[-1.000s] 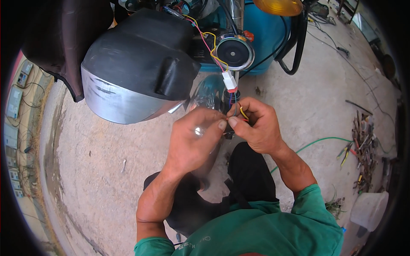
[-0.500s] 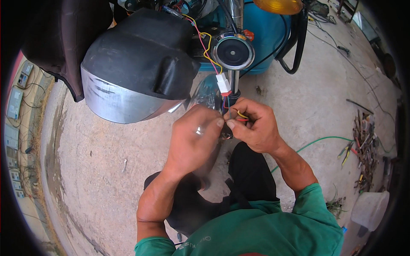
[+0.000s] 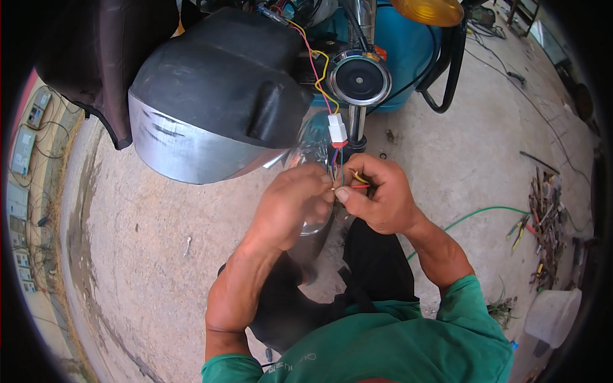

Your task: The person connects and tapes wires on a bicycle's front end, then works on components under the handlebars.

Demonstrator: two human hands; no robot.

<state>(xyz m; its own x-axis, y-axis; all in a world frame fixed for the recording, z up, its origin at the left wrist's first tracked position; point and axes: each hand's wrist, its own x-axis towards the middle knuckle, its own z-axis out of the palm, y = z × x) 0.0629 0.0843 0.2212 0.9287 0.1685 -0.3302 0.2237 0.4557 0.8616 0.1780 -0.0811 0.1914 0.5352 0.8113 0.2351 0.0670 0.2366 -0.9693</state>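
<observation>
My left hand (image 3: 288, 205) and my right hand (image 3: 382, 195) meet fingertip to fingertip over the front wheel area. Between the thumb and fingers of the right hand are thin wires; a yellow wire (image 3: 359, 175) and a red wire (image 3: 361, 186) stick out beside its fingers. The left hand pinches at the wire ends, partly blurred, and its exact hold is small. Just above, a white plug connector (image 3: 336, 129) with a red edge hangs from a yellow and pink wire pair (image 3: 320, 75). Dark and bluish wires run from it down to my hands.
At the upper left sits a large black housing (image 3: 217, 83) with a silver band. A round chrome-rimmed part (image 3: 359, 78) is beside a teal body panel (image 3: 402, 64) and an amber lamp (image 3: 429, 10). Pliers (image 3: 518, 231) and a tool pile (image 3: 546, 223) lie right, by a green hose (image 3: 476, 215).
The left hand's fingers have curled lower, and its wrist has turned slightly. The housing, chrome part and connector appear shifted a little to the right in the picture.
</observation>
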